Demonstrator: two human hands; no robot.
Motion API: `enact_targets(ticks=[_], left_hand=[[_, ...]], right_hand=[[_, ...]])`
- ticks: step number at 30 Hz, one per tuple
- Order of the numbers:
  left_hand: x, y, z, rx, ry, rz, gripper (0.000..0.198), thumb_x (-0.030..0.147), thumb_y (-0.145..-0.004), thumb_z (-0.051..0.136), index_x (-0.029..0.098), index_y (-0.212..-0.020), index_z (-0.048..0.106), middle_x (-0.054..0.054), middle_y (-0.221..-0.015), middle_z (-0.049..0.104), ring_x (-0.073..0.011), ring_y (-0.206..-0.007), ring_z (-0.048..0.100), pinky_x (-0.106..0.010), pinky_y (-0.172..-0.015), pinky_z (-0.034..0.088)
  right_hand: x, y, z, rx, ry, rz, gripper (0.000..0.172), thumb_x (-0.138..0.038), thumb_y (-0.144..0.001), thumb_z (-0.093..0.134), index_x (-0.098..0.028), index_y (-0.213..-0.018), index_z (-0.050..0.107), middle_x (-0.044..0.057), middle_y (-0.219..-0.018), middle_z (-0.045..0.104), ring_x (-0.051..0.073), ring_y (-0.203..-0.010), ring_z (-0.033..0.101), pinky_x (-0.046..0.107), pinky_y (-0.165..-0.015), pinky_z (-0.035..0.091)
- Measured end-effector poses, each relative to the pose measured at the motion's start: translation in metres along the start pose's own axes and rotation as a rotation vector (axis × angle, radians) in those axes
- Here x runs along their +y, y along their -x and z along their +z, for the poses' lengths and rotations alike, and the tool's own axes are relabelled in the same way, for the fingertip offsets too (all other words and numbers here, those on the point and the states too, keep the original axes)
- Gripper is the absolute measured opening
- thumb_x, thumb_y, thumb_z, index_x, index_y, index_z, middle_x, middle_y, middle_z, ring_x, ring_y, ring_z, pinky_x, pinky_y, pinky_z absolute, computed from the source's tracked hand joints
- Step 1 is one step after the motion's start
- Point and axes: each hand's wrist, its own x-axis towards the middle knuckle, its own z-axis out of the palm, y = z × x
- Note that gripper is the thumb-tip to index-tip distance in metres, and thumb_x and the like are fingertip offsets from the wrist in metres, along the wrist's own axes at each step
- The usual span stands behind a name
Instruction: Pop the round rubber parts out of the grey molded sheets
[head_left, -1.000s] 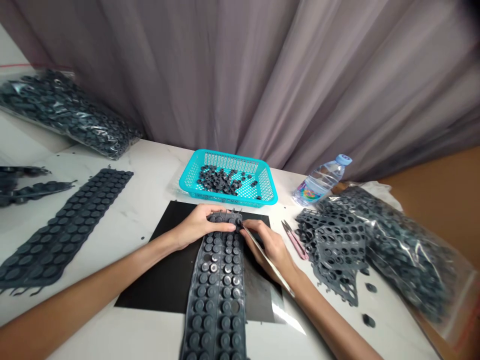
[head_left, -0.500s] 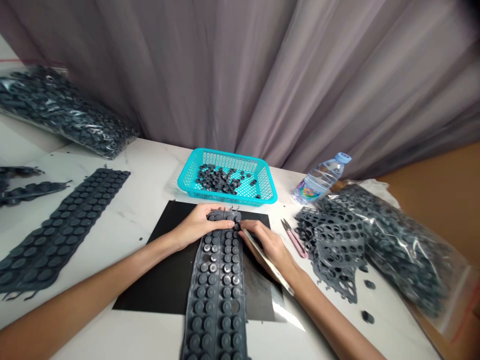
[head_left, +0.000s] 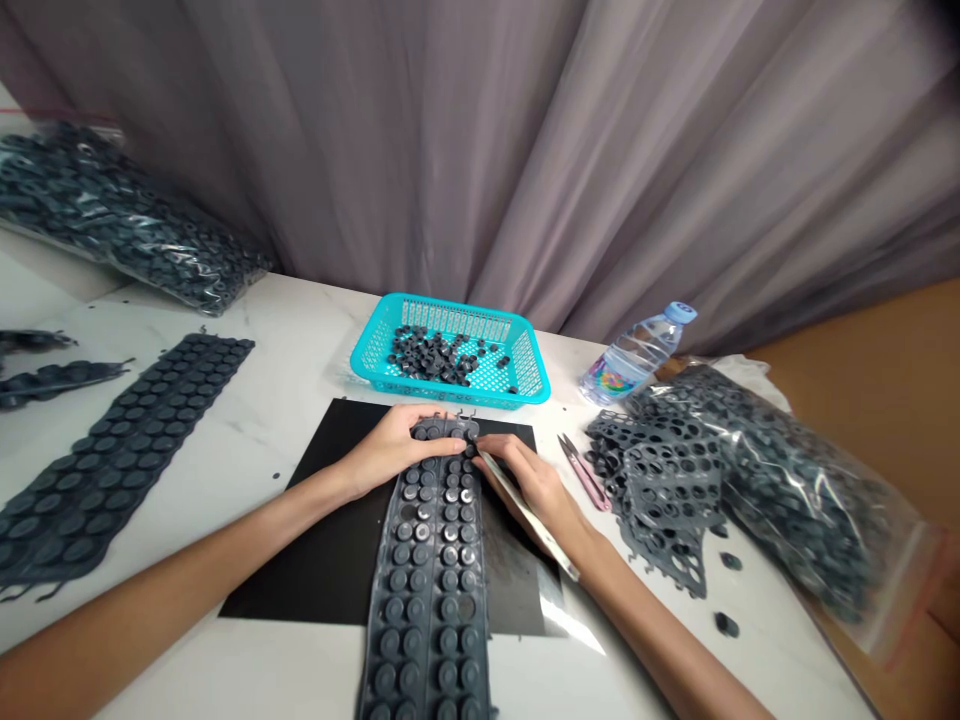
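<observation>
A long grey rubber strip (head_left: 431, 590) studded with round buttons lies on a black mat (head_left: 330, 545) in front of me. My left hand (head_left: 386, 448) lies across the strip's far end, fingers flat on it. My right hand (head_left: 529, 485) is closed on metal tweezers (head_left: 525, 512), whose tip touches a button at the strip's far right corner. A teal basket (head_left: 529, 372) behind the mat holds several loose grey buttons.
Another full strip (head_left: 112, 460) lies at the left, with bagged parts (head_left: 112, 230) behind it. At the right are emptied perforated strips (head_left: 667, 490), a bag of parts (head_left: 795, 500), pink snips (head_left: 583, 472) and a water bottle (head_left: 634, 355). A grey curtain hangs behind.
Both hands stay at the strip's far end; the view has shifted slightly, and the tweezers' tip has barely moved.
</observation>
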Motion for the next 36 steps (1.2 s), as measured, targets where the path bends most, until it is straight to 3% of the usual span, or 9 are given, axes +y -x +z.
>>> enact_targets(ticks=[8, 18, 27, 30, 33, 36], left_hand=[[0.0, 0.001, 0.0, -0.003, -0.014, -0.011, 0.033, 0.043, -0.08, 0.079, 0.017, -0.099, 0.074, -0.005, -0.098, 0.071, -0.0209, -0.091, 0.064, -0.033, -0.084, 0.048], [-0.006, -0.002, 0.0, -0.002, -0.111, 0.055, 0.029, 0.042, -0.081, 0.077, 0.015, -0.093, 0.072, -0.003, -0.092, 0.07, -0.0191, -0.086, 0.061, -0.029, -0.078, 0.045], [-0.011, -0.004, -0.001, -0.001, -0.143, 0.1, 0.031, 0.045, -0.084, 0.075, 0.016, -0.09, 0.071, -0.004, -0.092, 0.07, -0.0198, -0.087, 0.062, -0.03, -0.08, 0.045], [-0.013, -0.004, 0.0, 0.01, -0.172, 0.106, 0.031, 0.046, -0.084, 0.074, 0.016, -0.093, 0.072, -0.004, -0.095, 0.072, -0.0208, -0.09, 0.063, -0.031, -0.083, 0.046], [-0.013, -0.003, 0.0, 0.019, -0.193, 0.114, 0.031, 0.045, -0.084, 0.074, 0.016, -0.095, 0.073, -0.004, -0.096, 0.073, -0.0213, -0.091, 0.063, -0.031, -0.083, 0.047], [-0.013, -0.002, 0.0, 0.02, -0.21, 0.121, 0.03, 0.044, -0.085, 0.074, 0.016, -0.095, 0.073, -0.004, -0.095, 0.072, -0.0214, -0.09, 0.064, -0.031, -0.083, 0.047]], right_hand=[[-0.009, -0.003, -0.006, -0.038, 0.07, 0.047, 0.04, -0.028, -0.106, 0.051, -0.023, -0.145, 0.048, 0.011, -0.125, 0.063, 0.022, -0.113, 0.067, 0.037, -0.097, 0.059], [-0.001, -0.001, 0.002, -0.022, 0.308, -0.069, 0.04, -0.023, -0.107, 0.044, -0.014, -0.146, 0.048, 0.015, -0.114, 0.066, 0.024, -0.101, 0.069, 0.038, -0.083, 0.062], [-0.002, 0.009, -0.006, 0.089, 0.079, 0.034, 0.039, -0.024, -0.105, 0.054, -0.02, -0.143, 0.055, 0.011, -0.114, 0.069, 0.02, -0.099, 0.07, 0.033, -0.087, 0.06], [-0.002, 0.014, -0.006, 0.146, -0.016, 0.092, 0.032, -0.025, -0.102, 0.059, -0.022, -0.134, 0.062, 0.007, -0.109, 0.072, 0.019, -0.096, 0.071, 0.031, -0.087, 0.059], [-0.005, 0.014, -0.005, 0.123, -0.069, 0.15, 0.022, -0.026, -0.101, 0.061, -0.023, -0.123, 0.064, 0.005, -0.109, 0.074, 0.018, -0.094, 0.072, 0.03, -0.086, 0.058], [-0.008, 0.01, -0.003, 0.072, -0.055, 0.119, 0.02, -0.028, -0.103, 0.059, -0.022, -0.121, 0.063, 0.007, -0.106, 0.074, 0.019, -0.093, 0.072, 0.031, -0.084, 0.058]])
